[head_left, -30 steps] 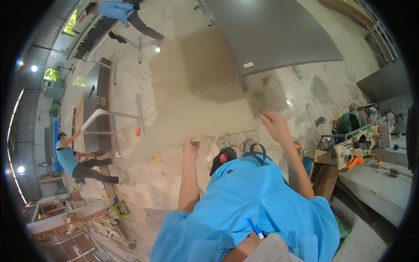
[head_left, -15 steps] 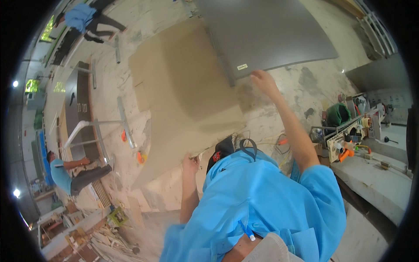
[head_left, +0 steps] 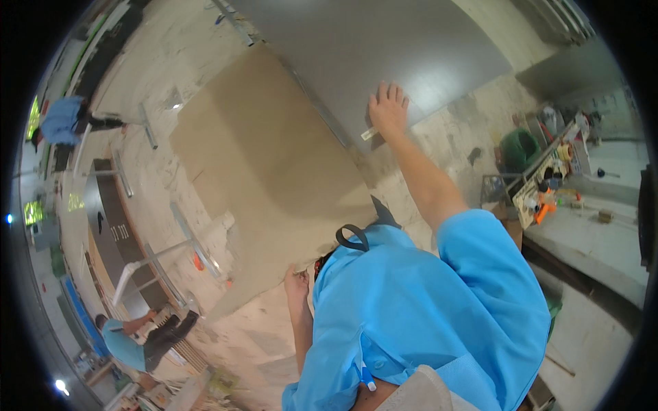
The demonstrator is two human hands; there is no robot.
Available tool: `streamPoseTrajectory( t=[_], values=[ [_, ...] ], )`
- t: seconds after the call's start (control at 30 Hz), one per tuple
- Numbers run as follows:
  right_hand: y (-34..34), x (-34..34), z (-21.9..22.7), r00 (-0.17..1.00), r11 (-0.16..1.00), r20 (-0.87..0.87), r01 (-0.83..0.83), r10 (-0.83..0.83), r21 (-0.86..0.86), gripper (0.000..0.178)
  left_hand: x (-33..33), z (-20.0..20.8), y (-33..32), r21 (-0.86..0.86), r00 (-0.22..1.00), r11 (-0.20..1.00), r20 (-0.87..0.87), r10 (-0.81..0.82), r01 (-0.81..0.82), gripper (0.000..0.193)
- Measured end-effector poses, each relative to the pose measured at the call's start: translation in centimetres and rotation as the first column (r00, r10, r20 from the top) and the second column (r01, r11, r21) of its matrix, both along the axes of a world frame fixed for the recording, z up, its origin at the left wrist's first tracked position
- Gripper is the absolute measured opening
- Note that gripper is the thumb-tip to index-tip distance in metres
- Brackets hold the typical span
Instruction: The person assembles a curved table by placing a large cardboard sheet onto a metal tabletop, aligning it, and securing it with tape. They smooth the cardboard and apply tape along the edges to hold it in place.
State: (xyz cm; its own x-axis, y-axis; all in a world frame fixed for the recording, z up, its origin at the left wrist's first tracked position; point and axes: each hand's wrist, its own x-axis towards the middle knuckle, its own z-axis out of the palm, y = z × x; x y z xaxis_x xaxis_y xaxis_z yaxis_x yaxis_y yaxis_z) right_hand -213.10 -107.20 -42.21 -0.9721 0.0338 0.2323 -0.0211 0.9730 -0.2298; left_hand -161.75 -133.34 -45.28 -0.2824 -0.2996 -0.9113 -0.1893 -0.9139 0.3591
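Observation:
My right hand (head_left: pixel 388 111) lies palm down with fingers stretched out on a large dark grey panel (head_left: pixel 349 48), just beyond a small pale label (head_left: pixel 369 133) near the panel's corner. Low at the front, my left hand (head_left: pixel 297 282) has its fingers closed on the near edge of a big thin brown sheet (head_left: pixel 267 178), which looks like cardboard. That sheet spreads out to the left of the panel, and its edge runs close along the panel's side. My body hides part of the sheet's near right edge.
Right of me stands a cart (head_left: pixel 531 195) crowded with tools, beside a green roll (head_left: pixel 519 149). Metal stands (head_left: pixel 193 236) sit on the floor at left. One person (head_left: pixel 133 342) crouches at lower left by a long dark panel (head_left: pixel 113 219); another person (head_left: pixel 63 122) bends farther off.
My right hand has moved from beside the grey panel's corner onto its surface. The left hand keeps its hold on the sheet's edge. My view has turned, shifting the surroundings.

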Motion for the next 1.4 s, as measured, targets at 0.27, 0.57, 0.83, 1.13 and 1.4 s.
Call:
streamPoseTrajectory(
  t=[0.27, 0.57, 0.83, 1.13, 1.4],
  values=[
    [0.2, 0.1, 1.4, 0.995, 1.0, 0.099, 0.028, -0.029, 0.011, 0.063, -5.0, -0.6, -3.1, 0.049, 0.997, 0.996, -0.009, -0.073, 0.073, 0.02],
    [0.1, -0.2, 1.0, 0.996, 0.999, 0.091, 0.027, -0.025, -0.018, 0.063, -6.1, -3.8, -3.5, 0.033, 0.992, 0.994, 0.073, -0.102, 0.1, 0.016],
    [-0.3, 0.0, 1.2, 0.998, 0.993, 0.071, -0.011, 0.003, 0.119, 0.059, -4.3, -5.1, -2.8, -0.27, 0.85, 0.806, 0.155, -0.504, 0.527, 0.017],
    [-0.4, 0.2, 1.7, 0.998, 0.986, 0.064, 0.016, -0.027, 0.165, 0.06, -6.0, -4.2, -1.1, 0.044, 0.992, 0.996, 0.1, 0.079, -0.083, 0.014],
    [-0.4, 0.1, 1.5, 0.996, 0.988, 0.086, -0.03, 0.017, 0.149, 0.061, -5.4, -3.9, 0.2, 0.121, 0.971, 0.965, -0.02, 0.238, -0.234, 0.024]
  ],
)
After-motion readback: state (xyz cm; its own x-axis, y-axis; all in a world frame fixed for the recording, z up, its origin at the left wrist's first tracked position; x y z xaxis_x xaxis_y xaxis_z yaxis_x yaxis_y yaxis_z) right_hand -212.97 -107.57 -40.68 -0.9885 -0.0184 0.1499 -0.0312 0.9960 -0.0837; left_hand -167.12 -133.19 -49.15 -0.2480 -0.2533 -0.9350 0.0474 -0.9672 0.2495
